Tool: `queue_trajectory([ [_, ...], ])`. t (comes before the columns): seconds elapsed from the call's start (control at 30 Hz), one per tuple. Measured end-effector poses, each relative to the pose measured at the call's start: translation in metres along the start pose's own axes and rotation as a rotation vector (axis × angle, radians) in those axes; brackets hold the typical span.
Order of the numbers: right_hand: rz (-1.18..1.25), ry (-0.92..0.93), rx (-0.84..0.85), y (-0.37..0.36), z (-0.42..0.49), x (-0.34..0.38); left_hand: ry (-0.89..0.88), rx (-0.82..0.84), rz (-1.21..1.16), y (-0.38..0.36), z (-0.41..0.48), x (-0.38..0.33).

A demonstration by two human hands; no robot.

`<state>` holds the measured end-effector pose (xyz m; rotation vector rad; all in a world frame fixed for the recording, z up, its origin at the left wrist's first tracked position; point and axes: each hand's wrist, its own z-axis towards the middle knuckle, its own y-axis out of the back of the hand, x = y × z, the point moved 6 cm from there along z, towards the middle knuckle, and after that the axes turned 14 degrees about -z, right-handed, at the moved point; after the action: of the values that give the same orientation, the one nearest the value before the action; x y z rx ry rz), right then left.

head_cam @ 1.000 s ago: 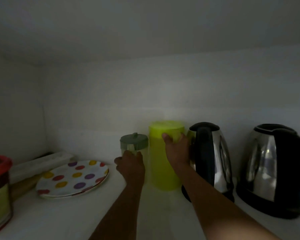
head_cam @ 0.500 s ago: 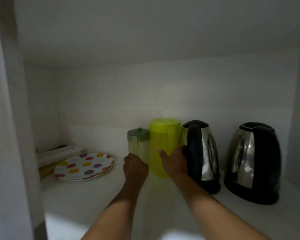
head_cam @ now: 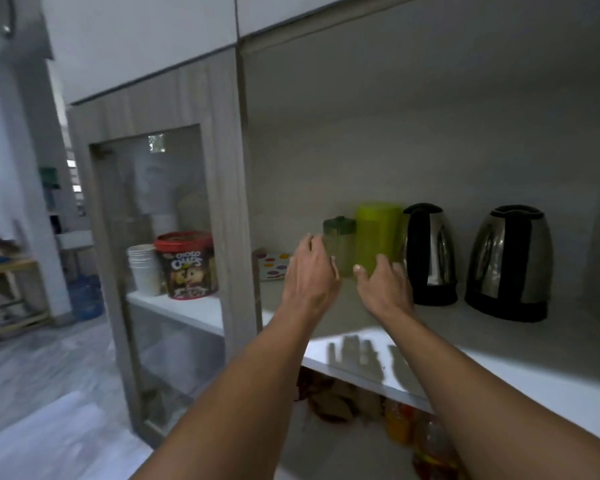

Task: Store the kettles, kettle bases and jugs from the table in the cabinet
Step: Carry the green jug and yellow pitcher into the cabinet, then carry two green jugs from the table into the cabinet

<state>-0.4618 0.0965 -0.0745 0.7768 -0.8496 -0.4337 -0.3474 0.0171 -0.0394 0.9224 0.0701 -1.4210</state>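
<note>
On the cabinet shelf [head_cam: 465, 368] stand a small clear jug with a dark green lid [head_cam: 340, 240], a tall yellow-green jug [head_cam: 378, 233], and two steel-and-black kettles [head_cam: 430, 254] [head_cam: 511, 261] to their right. My left hand [head_cam: 310, 271] hovers in front of the small jug with loose fingers, holding nothing. My right hand [head_cam: 383, 287] hovers in front of the yellow-green jug, fingers relaxed, also empty. Both hands are apart from the jugs.
A spotted plate [head_cam: 272, 266] lies at the shelf's back left. A glass cabinet door [head_cam: 160, 237] on the left shows a red-lidded cereal tub [head_cam: 186, 265] and stacked white cups [head_cam: 142, 268]. Packets sit on the lower shelf [head_cam: 378, 410]. Floor and a wooden rack lie far left.
Both hands have let go of the jugs and drawn back toward the shelf's front. My head has pulled out of the cabinet, so the door and room now show.
</note>
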Motion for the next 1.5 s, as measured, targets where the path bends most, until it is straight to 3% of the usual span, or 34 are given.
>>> queue_trajectory([
  [0.17, 0.03, 0.18, 0.043, -0.005, -0.071, 0.084, 0.025, -0.138, 0.134, 0.104, -0.039, 0.018],
  [0.5, 0.202, 0.533, 0.285, -0.073, -0.292, 0.322, 0.349, -0.347, 0.496, 0.397, -0.204, 0.137],
  [0.8, 0.21, 0.861, 0.623, -0.144, -0.579, 0.493, 0.829, -0.462, 0.726, 0.655, -0.433, 0.241],
  [1.2, 0.114, 0.976, 1.026, -0.284, -0.757, 0.616, 1.276, -0.634, 0.567, 0.763, -0.593, 0.399],
  [1.5, 0.185, 0.573, 1.415, -0.431, -0.828, 0.708, 1.512, -0.947, 0.033, 0.794, -0.631, 0.562],
])
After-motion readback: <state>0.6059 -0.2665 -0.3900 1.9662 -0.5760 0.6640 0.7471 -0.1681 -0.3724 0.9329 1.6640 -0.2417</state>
